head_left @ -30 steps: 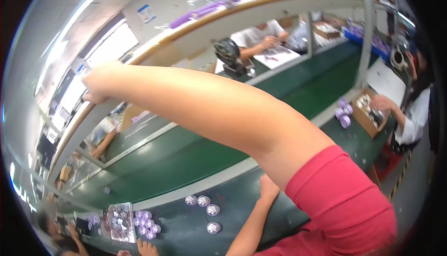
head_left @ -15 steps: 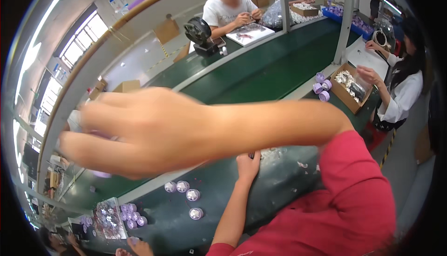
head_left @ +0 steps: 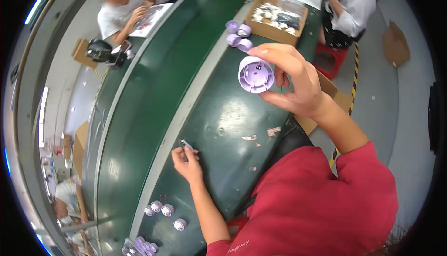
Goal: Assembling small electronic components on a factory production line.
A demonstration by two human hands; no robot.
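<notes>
My right hand (head_left: 298, 81) is raised over the bench, closed on a round lilac plastic housing (head_left: 256, 74). Its open hollow side shows, with small posts and a tiny dark part inside. Lower down, my left hand (head_left: 187, 163) rests near the bench's rail, fingers pinched around a small dark and grey piece (head_left: 185, 145) too small to name. Nearer the bottom left stand several lilac round units (head_left: 166, 210) with silvery tops, thin red wires showing by some. A cluster of lilac housings (head_left: 145, 246) lies at the bottom edge.
More lilac housings (head_left: 239, 36) stand by a cardboard box (head_left: 274, 31) of white parts. A co-worker in white (head_left: 351, 11) sits at the upper right, another (head_left: 122, 9) beyond the green belt (head_left: 153, 93). Pinkish scraps (head_left: 274, 131) lie on the bench; a black fan (head_left: 100, 51) stands across.
My right hand has swung from the far left to the upper right and now shows the lilac housing. The view has turned; my left hand keeps its pinch.
</notes>
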